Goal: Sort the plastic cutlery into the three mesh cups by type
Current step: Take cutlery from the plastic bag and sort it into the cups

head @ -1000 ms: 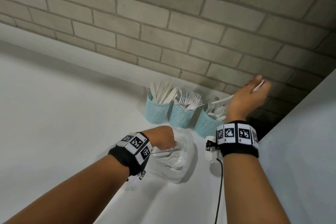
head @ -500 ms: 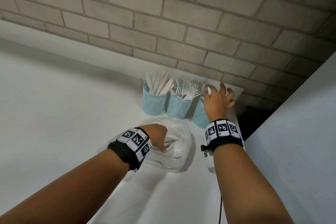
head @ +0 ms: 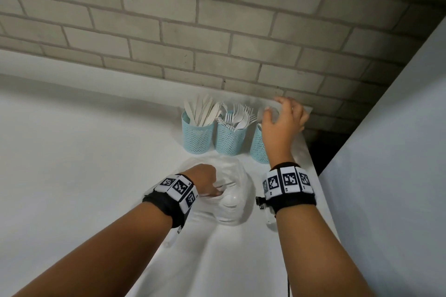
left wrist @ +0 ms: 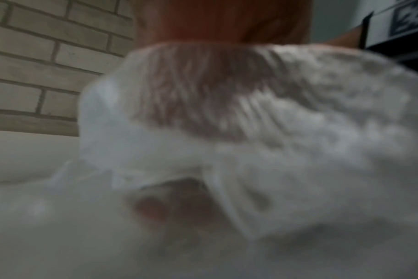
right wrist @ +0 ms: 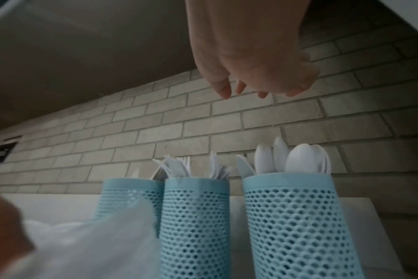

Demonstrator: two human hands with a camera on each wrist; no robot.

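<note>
Head view: right hand [head: 283,123] above spoon cup [head: 258,149], empty.

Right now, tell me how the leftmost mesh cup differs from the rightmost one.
The leftmost mesh cup holds flat, pointed knives; the rightmost mesh cup holds round-bowled spoons. In the head view the leftmost stands in plain sight, while the right hand hovers over the rightmost and hides most of it. Both are light blue, perforated, upright and in one row by the brick wall.

Dim, flat light; left wrist view badly blurred, edges bowed.
</note>
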